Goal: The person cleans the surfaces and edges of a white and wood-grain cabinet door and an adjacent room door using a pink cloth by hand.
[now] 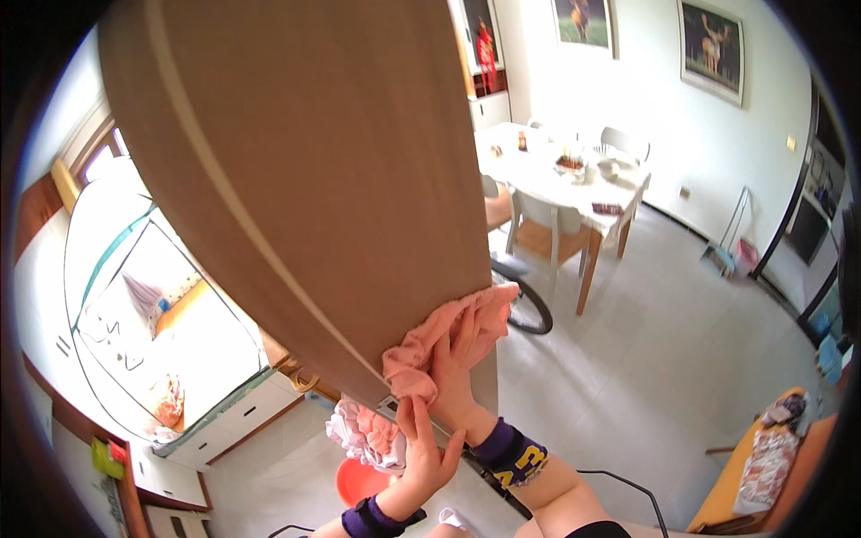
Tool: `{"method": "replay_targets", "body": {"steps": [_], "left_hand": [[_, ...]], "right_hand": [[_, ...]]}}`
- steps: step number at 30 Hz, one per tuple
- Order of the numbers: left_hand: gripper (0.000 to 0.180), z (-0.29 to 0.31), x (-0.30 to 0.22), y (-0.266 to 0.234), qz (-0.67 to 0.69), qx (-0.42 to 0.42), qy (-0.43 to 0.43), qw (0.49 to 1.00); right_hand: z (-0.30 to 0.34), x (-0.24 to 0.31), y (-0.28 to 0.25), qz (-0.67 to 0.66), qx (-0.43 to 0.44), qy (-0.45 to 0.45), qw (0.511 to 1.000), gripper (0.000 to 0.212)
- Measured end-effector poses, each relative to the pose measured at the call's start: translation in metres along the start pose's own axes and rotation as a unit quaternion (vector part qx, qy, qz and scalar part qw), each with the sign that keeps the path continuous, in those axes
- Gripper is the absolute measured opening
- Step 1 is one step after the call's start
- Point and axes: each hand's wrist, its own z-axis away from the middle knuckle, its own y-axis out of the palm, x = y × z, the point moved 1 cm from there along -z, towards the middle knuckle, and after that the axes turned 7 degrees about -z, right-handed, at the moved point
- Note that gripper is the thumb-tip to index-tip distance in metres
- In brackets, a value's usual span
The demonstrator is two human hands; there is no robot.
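Note:
A tall brown door (314,179) with a pale vertical strip stands right in front of me. My right hand (457,386) holds a pink cloth (421,350) pressed against the lower part of the door, fingers spread over the bunched fabric. Beside it, my left hand (421,453) rests at the door's edge near a small metal latch plate (387,406), its fingertips by the cloth's lower end and its thumb apart. Both wrists wear purple bands. Just left of my left hand is a bundle of pink and white fabric (366,434), above a red basin (359,482).
On the left, a bed (202,336) under a netted tent has white drawers below it. To the right are a dining table (560,175), a chair (543,224), a black wheel (529,305), a dustpan (720,258) and an orange bench (731,471) with fabric on it.

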Motion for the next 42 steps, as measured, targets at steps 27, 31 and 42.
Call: {"method": "replay_targets", "body": {"steps": [27,31,42], "left_hand": [[0.085,-0.054,0.007,-0.110,-0.001,-0.227,0.007,0.974],[0.085,-0.071,0.004,-0.137,-0.032,-0.202,0.036,0.978],[0.080,-0.225,-0.078,-0.281,-0.079,-0.363,0.216,0.903]], "right_hand": [[-0.063,0.087,0.044,0.274,0.009,-0.316,0.908,0.100],[-0.088,0.105,0.050,0.272,-0.021,-0.307,0.912,0.103],[-0.282,0.282,0.052,0.273,-0.134,-0.538,0.786,0.096]]}}
